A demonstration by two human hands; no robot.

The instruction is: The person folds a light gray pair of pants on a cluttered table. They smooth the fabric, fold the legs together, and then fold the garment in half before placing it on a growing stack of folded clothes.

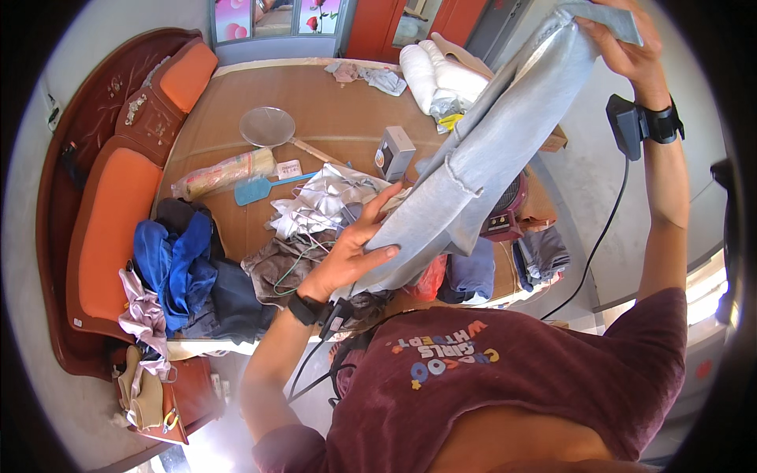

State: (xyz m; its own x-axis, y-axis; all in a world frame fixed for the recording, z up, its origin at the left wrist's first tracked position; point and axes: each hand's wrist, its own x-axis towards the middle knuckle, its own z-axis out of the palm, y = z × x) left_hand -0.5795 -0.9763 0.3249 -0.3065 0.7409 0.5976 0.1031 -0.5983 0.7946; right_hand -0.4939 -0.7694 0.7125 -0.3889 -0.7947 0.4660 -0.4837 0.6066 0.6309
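A pale blue-grey garment, denim by its look, stretches slantwise in front of me, folded into a long strip with a frayed edge part-way along. My right hand grips its upper end high at the right, and a flap hangs over the fingers. Lower down, my left hand holds the side edge, its thumb on the near face and the other fingers spread along the edge. Behind the left hand lie crumpled white cloth and a grey-brown garment. The strip hides part of the bed.
The bed bears a strainer, a blue fly swatter, a small box, blue clothes, folded dark trousers and a dark red heater-like appliance. A cable hangs from my right wrist device.
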